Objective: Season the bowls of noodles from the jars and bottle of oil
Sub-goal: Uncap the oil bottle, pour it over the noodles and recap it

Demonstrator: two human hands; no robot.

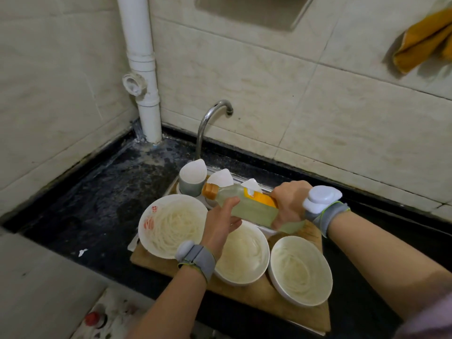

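3 bowls of noodles sit on a wooden board (244, 297): left bowl (179, 197) w/ red pattern inside, middle bowl (259, 241), right bowl (318, 250). 1 bottle of oil (254, 206), orange-brown cap on, lies nearly level in the air over the gap betw. left and middle bowls, cap pointing left. Both hands hold it: left hand (221, 223) is wrapped round the shoulder end, thumb on top; right hand (288, 201) is clamped round the base end. 2 grey wristbands, one per wrist, each w/ a white pod. 3 jars behind the bowls, white lids flipped up; the grey jar (192, 182) shows in full, the other two show only lids.

Board rests on a black speckled worktop (97, 204), metal rim showing at its left and back. Beige tiled walls meet in a corner w/ 1 white pipe (144, 69); 1 curved tap (208, 123) stands behind the jars. 1 yellow cloth (425, 42) hangs top right.

Left bowl overhangs the board's left edge; right bowl sits near its right edge. Bowls are close together, middle and right nearly touching. Widest stretch of worktop is left of the board, w/ a white scrap (82, 252) on it.
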